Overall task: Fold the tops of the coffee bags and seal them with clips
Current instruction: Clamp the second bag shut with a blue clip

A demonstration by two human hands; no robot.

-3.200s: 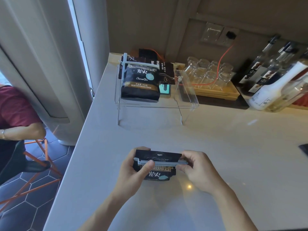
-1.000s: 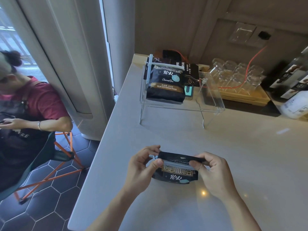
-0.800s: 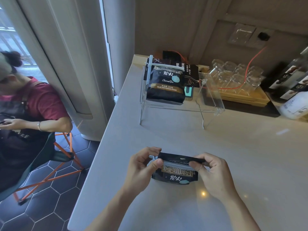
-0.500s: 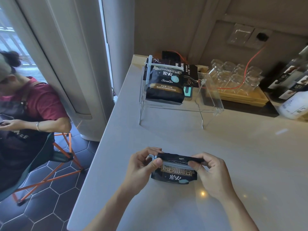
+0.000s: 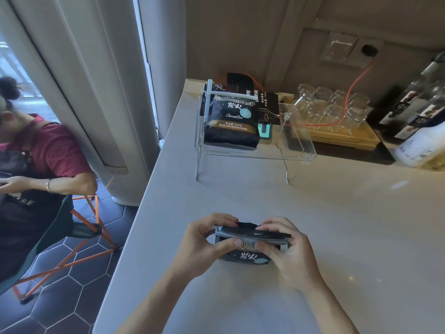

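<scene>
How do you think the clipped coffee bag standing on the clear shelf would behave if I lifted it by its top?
The coffee bag looks full and bulging, so it is probably fairly heavy for its size. Its glossy film would likely feel slippery and crumple rather than stay stiff. The white clip spans the folded top, so the fold should probably hold, though lifting from the clear shelf by the body seems safer.

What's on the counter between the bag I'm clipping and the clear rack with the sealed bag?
Nothing: in the head view the counter is bare between the held coffee bag and the clear rack holding the sealed bag.
</scene>
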